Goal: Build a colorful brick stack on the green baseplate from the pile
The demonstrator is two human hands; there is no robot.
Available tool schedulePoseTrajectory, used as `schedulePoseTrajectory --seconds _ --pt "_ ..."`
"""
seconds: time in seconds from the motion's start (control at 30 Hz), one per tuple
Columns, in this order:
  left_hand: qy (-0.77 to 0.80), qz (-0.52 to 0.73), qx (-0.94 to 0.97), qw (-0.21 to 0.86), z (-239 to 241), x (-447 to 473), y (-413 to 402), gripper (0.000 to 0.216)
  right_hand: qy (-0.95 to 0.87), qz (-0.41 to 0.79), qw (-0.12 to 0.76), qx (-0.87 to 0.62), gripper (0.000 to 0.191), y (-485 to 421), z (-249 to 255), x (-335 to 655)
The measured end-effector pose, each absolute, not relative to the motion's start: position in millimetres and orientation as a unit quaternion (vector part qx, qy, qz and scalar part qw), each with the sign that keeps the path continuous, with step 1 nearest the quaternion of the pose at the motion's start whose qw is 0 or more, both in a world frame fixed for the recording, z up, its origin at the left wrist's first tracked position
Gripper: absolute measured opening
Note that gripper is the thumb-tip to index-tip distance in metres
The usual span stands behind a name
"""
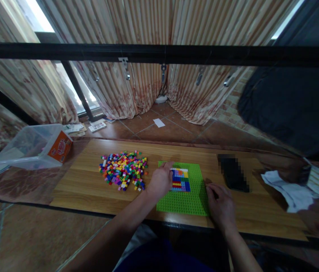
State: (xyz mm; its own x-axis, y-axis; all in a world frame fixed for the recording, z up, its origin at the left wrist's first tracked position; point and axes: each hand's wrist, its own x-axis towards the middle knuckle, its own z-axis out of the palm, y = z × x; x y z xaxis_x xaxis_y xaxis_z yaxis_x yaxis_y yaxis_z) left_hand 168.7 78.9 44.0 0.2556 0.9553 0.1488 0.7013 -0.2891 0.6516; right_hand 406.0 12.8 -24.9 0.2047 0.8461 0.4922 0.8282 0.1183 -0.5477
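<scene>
A green studded baseplate (pixel 191 200) lies on the wooden table (pixel 85 185) in front of me. A small block of coloured bricks (pixel 181 179) is built on its upper middle. My left hand (pixel 161 180) rests on the plate's left side, fingers curled at the left edge of the built bricks; what they pinch is too small to name. My right hand (pixel 221 204) sits at the plate's right edge with fingers bent, touching the plate's rim. A loose pile of small multicoloured bricks (pixel 124 169) lies to the left of the plate.
A clear plastic tub (pixel 26 147) with an orange box (pixel 60 146) sits far left. A dark blurred object (pixel 233 173) lies right of the plate, with white cloth and paper (pixel 295 189) beyond. A black bar (pixel 159 53) crosses above; curtains hang behind.
</scene>
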Motion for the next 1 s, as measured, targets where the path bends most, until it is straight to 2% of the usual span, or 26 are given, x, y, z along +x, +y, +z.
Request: schedulePoseTrajectory --seconds 0.43,0.7,1.0 --pt "0.592 0.333 0.681 0.276 43 175 88 0.033 -0.629 0.014 0.396 -0.668 0.035 12 -24 406" --pt "0.601 0.316 0.667 0.307 41 172 93 0.027 -0.628 0.011 0.392 -0.672 0.033 11 -25 404" --pt "0.579 0.348 0.678 0.290 37 169 89 0.022 -0.630 0.008 0.397 -0.667 0.035 13 -23 404"
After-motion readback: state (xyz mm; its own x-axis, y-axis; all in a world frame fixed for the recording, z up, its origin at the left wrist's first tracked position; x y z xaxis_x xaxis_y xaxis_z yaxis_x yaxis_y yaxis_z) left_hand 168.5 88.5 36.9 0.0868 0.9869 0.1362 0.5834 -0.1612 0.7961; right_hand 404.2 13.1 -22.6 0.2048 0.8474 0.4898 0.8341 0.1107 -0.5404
